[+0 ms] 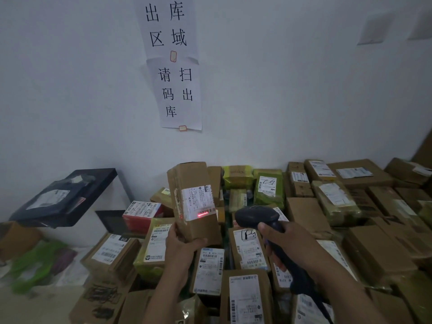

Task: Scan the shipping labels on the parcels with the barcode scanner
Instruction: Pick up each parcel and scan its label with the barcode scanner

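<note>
My left hand (181, 244) grips the bottom of a tall brown cardboard parcel (190, 183) and holds it upright above the pile. Its white shipping label (198, 201) faces right, and a red scan line glows on the barcode near the label's lower edge. My right hand (279, 237) grips the handle of a dark barcode scanner (257, 216), whose head points left at that label from a short distance.
Several cardboard and green-wrapped parcels (266, 188) with labels cover the surface below and to the right. A black shelf (70, 195) with a dark bagged parcel stands at the left. Green bags (35, 265) lie on the floor at the left. Paper signs (173, 66) hang on the white wall.
</note>
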`<action>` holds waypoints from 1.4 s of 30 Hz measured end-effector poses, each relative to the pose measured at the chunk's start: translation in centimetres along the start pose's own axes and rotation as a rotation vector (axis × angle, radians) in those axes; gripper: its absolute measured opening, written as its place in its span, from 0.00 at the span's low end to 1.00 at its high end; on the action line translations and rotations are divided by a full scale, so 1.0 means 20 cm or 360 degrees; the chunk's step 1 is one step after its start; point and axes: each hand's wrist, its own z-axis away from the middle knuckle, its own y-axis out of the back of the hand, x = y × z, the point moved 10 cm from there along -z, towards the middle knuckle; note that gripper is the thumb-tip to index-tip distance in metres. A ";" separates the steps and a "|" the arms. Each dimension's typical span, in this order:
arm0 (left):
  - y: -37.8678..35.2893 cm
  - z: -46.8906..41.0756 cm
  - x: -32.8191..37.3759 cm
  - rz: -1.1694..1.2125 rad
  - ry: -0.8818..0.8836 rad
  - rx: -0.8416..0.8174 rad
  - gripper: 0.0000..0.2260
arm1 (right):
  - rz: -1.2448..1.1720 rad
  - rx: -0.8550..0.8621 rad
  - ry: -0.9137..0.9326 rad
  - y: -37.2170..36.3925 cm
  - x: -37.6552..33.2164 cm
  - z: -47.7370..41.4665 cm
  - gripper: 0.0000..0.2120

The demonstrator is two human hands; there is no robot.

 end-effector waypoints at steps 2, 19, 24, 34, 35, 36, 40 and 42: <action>-0.02 -0.02 -0.01 0.0016 0.0023 -0.0009 0.41 | 0.0001 -0.0002 -0.0003 0.01 0.01 -0.02 0.29; -0.58 -0.14 -0.33 -0.0321 0.0493 -0.0578 0.21 | -0.0081 0.0468 0.0097 0.44 -0.11 -0.43 0.24; -0.74 -0.25 -0.37 -0.0402 0.0463 -0.0656 0.29 | -0.0183 0.0482 -0.0016 0.43 0.03 -0.49 0.27; -1.15 -0.41 -0.21 -0.0729 0.0027 -0.0664 0.16 | -0.0248 0.0645 -0.0174 0.56 0.22 -0.66 0.23; -1.17 -0.42 -0.21 -0.0768 -0.0026 -0.0665 0.16 | -0.0250 0.0647 -0.0186 0.56 0.24 -0.68 0.23; -1.19 -0.43 -0.21 -0.0797 -0.0068 -0.0687 0.15 | -0.0251 0.0641 -0.0198 0.56 0.25 -0.69 0.23; -1.19 -0.47 -0.20 -0.0818 -0.0180 -0.0765 0.14 | -0.0278 0.0540 -0.0250 0.48 0.30 -0.76 0.26; -1.09 -0.54 -0.21 -0.0787 -0.0192 -0.0666 0.12 | -0.0288 0.0455 -0.0263 0.40 0.32 -0.80 0.26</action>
